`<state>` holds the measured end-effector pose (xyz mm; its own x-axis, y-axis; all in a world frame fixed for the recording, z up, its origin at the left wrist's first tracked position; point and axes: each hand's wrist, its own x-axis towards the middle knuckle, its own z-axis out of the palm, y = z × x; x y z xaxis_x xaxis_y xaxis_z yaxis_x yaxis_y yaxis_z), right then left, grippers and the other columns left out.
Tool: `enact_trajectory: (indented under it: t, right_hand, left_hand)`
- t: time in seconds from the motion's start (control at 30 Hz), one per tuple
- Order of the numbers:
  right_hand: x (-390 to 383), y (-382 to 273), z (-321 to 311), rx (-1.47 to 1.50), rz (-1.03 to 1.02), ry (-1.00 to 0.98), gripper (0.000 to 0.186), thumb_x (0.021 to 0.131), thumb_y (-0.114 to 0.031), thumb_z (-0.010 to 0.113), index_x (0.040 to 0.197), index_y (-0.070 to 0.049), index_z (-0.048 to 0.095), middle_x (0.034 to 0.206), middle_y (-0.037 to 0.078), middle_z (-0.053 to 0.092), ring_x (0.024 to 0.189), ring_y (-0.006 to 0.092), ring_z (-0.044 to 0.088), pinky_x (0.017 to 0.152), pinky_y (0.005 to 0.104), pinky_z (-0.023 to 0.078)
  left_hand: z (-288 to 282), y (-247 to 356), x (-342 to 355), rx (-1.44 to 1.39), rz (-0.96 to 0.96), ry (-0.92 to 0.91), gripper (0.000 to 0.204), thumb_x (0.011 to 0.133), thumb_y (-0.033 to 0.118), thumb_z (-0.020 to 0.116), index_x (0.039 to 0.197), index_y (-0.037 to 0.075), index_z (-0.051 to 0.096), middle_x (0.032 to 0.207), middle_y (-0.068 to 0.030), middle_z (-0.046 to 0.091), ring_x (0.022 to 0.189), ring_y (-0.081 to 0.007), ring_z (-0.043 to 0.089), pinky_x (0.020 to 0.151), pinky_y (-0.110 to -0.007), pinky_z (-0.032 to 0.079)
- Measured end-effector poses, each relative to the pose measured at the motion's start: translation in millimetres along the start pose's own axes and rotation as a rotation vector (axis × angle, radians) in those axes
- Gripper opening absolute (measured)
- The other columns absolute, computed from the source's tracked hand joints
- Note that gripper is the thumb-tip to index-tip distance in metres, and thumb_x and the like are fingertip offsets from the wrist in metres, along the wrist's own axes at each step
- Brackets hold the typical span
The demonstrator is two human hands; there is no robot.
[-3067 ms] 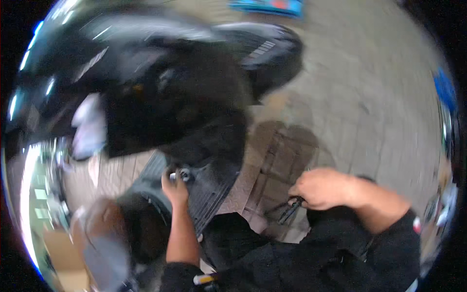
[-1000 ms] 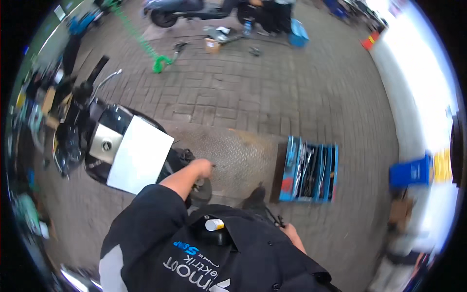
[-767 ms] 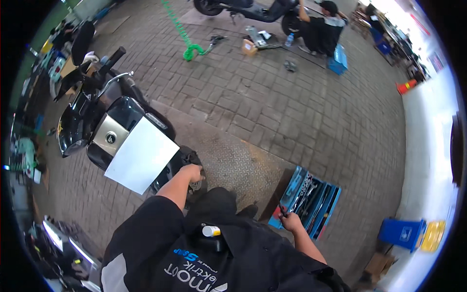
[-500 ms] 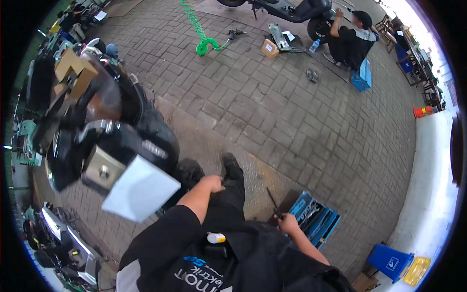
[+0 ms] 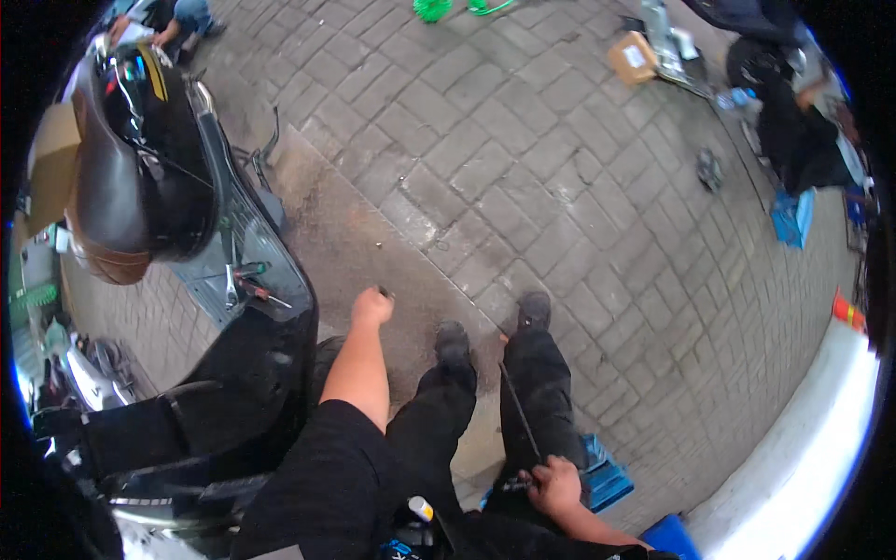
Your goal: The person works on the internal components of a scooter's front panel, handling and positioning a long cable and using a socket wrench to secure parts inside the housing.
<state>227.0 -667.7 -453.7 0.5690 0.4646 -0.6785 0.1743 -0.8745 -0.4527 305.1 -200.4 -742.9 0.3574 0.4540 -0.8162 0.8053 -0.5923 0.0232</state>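
My left hand [image 5: 371,306] is held out over the brown floor strip beside the scooter, fingers curled closed. A small dark bit shows at its fingertips, too small to name. My right hand [image 5: 557,485] is wrapped round the handle end of a long thin rod-shaped tool [image 5: 521,411], which slants up across my right leg. A dark stub of it sticks out left of the fist. Behind that leg, the blue metal toolbox [image 5: 609,483] is partly hidden. On the scooter's footboard [image 5: 201,280] lie a wrench [image 5: 231,287] and a screwdriver [image 5: 269,295] with a reddish handle.
The black scooter [image 5: 140,177] with a brown-edged seat takes up the left side. Far right, a person in dark clothes [image 5: 803,140] sits by another scooter, near a blue box [image 5: 791,217]. A cardboard box [image 5: 633,58] stands on the paving. A white wall [image 5: 793,476] curves along the right.
The view has swung, bringing the scooter's footboard into sight. My left hand has gone from beside my leg to reach forward. My right hand, still gripping the rod-shaped tool, now sits before my right leg.
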Motion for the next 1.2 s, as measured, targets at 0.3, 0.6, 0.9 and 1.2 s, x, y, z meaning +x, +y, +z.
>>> enact_trajectory:
  t: [0.3, 0.6, 0.9, 1.2]
  right_hand:
    - [82.5, 56.8, -85.4, -0.251, 0.009, -0.082, 0.029, 0.076, -0.026, 0.080, 0.069, -0.012, 0.057, 0.080, 0.015, 0.055, 0.076, 0.0394, 0.057, 0.065, 0.0518, 0.044]
    - [94.4, 72.0, -92.8, -0.324, -0.004, -0.001, 0.027, 0.072, -0.024, 0.086, 0.072, -0.012, 0.062, 0.084, 0.015, 0.060, 0.078, 0.0401, 0.061, 0.071, 0.0524, 0.050]
    - [78.1, 49.2, -85.5, -0.189, -0.085, -0.217, 0.024, 0.072, -0.032, 0.081, 0.073, -0.012, 0.068, 0.072, 0.011, 0.054, 0.075, 0.0336, 0.061, 0.066, 0.0484, 0.049]
    - [20.0, 54.4, -78.0, -0.001, -0.001, -0.113, 0.036, 0.085, -0.039, 0.070, 0.091, -0.004, 0.075, 0.096, 0.021, 0.072, 0.097, 0.0418, 0.068, 0.088, 0.0492, 0.054]
  left_hand:
    - [63.7, -22.5, 214.9, -0.038, -0.061, 0.407, 0.043, 0.091, 0.030, 0.069, 0.129, 0.011, 0.064, 0.122, -0.0196, 0.068, 0.111, -0.0376, 0.067, 0.097, -0.047, 0.054]
    - [85.9, -22.9, 239.5, 0.002, -0.046, 0.545, 0.025, 0.091, 0.029, 0.070, 0.108, 0.011, 0.068, 0.114, -0.0132, 0.070, 0.100, -0.0360, 0.070, 0.086, -0.048, 0.057]
    - [115.6, 32.6, 23.2, -0.304, 0.046, 0.168, 0.030, 0.075, 0.015, 0.077, 0.099, 0.000, 0.065, 0.100, -0.0253, 0.070, 0.095, -0.0454, 0.067, 0.084, -0.051, 0.055]
    - [61.6, 42.5, -347.0, -0.054, 0.633, -0.108, 0.027, 0.087, 0.027, 0.072, 0.110, 0.013, 0.075, 0.104, -0.0186, 0.074, 0.100, -0.0391, 0.069, 0.088, -0.048, 0.055]
